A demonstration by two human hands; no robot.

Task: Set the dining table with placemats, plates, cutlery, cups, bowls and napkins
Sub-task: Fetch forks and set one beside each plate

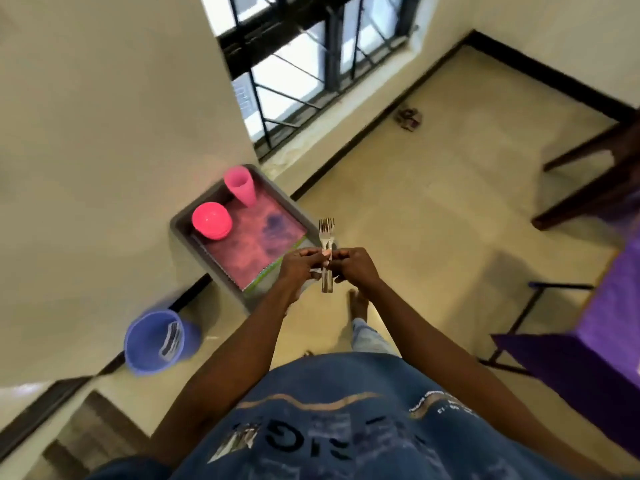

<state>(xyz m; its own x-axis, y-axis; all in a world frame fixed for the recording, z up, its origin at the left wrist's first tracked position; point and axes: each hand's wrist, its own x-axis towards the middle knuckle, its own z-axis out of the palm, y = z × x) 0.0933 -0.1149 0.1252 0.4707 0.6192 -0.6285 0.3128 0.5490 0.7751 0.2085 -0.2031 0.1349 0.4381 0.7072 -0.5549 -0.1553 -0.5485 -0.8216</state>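
Standing over a tiled floor (433,174), forks (326,237) held upright out front, tines up, handles down. Left hand (299,263) pinching the handles from the left, fingers curled round them; right hand (353,265) pinching the same handles from the right. Exact count of forks hard to tell, at least two, pressed together.

Below and left, on the floor by the wall, a grey tray (181,225) holding a pink cup (240,185) upright at its far end, pink bowls (212,220) stacked upside down just beside it, and placemats (256,244) lying flat, a green edge showing near the left hand. Nearer left, a blue bucket (156,341). At right, a purple-clothed table (588,348) edge and a dark chair (595,174).
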